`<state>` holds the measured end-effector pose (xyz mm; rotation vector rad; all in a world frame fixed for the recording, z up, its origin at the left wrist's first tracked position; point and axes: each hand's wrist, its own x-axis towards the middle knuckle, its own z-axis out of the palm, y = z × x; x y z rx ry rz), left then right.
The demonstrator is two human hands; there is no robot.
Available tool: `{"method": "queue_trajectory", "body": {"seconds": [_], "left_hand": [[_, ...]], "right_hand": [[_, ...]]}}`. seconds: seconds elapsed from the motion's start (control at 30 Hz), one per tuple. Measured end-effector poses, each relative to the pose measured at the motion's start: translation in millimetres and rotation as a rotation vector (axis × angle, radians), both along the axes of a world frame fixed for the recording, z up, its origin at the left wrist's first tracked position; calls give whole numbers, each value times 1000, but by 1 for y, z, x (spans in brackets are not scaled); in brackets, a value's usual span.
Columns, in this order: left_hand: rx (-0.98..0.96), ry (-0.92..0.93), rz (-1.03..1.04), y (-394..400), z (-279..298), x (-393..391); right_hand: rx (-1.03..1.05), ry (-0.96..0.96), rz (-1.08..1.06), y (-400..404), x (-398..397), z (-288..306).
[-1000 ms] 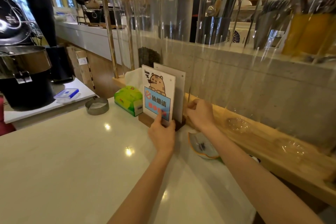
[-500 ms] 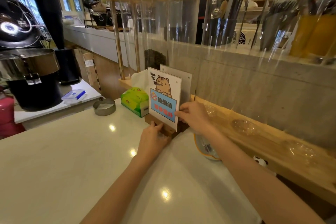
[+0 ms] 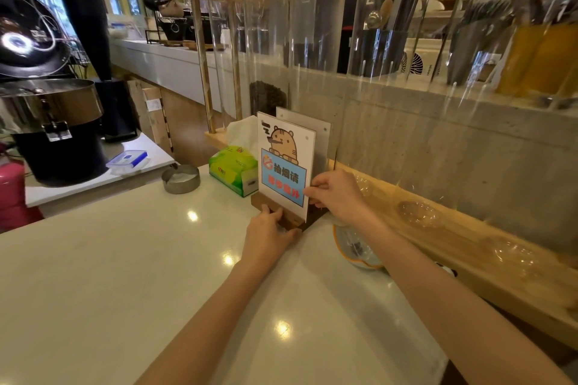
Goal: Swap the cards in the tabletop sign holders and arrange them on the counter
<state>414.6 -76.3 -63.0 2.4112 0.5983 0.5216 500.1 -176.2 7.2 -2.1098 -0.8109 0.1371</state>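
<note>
Sign holder [image 3: 286, 166] upright on tabletop [image 3: 125, 275], frame centre | left hand [image 3: 269, 233] grips wooden base [image 3: 276, 216] | right hand [image 3: 336, 194] pinches card [image 3: 283, 147] edge, lower right

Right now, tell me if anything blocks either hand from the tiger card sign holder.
Nothing visible does. The left hand already rests on the wooden base, and the right hand has its fingers on the tiger card at its lower right edge.
</note>
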Motion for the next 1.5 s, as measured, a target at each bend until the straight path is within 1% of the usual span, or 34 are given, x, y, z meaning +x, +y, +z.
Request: {"method": "queue_trajectory", "body": {"seconds": [0.13, 0.23, 0.3, 0.33, 0.47, 0.53, 0.7, 1.03, 1.2, 1.27, 1.37, 1.43, 1.5], "left_hand": [[-8, -15, 2, -1, 0, 0], [3, -19, 0, -1, -1, 0], [2, -20, 2, -1, -2, 1], [0, -23, 4, -1, -2, 1], [-2, -53, 11, -1, -3, 3], [-20, -75, 10, -2, -3, 3], [-39, -80, 16, -3, -3, 4], [-89, -61, 9, -3, -4, 4], [-139, -14, -32, -1, 5, -1], [-162, 12, -61, 6, 10, -7], [-145, -39, -36, 19, 23, -22], [-98, -78, 37, 28, 37, -36], [-70, -195, 100, 33, 53, -51]], "right_hand": [[-71, 25, 62, -8, 6, 3], [-67, 56, -64, -21, 19, -1], [-42, 26, -162, -26, 26, -7], [-37, 13, -177, -26, 27, -10], [32, 74, -75, -16, 22, -21], [64, 52, -55, -11, 21, -26], [40, -14, -134, -4, 24, -33], [-24, -73, -149, -2, 23, -29], [-40, -25, -138, -2, 23, -29], [43, 36, -193, -1, 17, -27], [330, 72, -375, 4, -4, -20], [513, -41, -454, 10, -29, -14], [675, -114, -412, 17, -51, -7]]}}
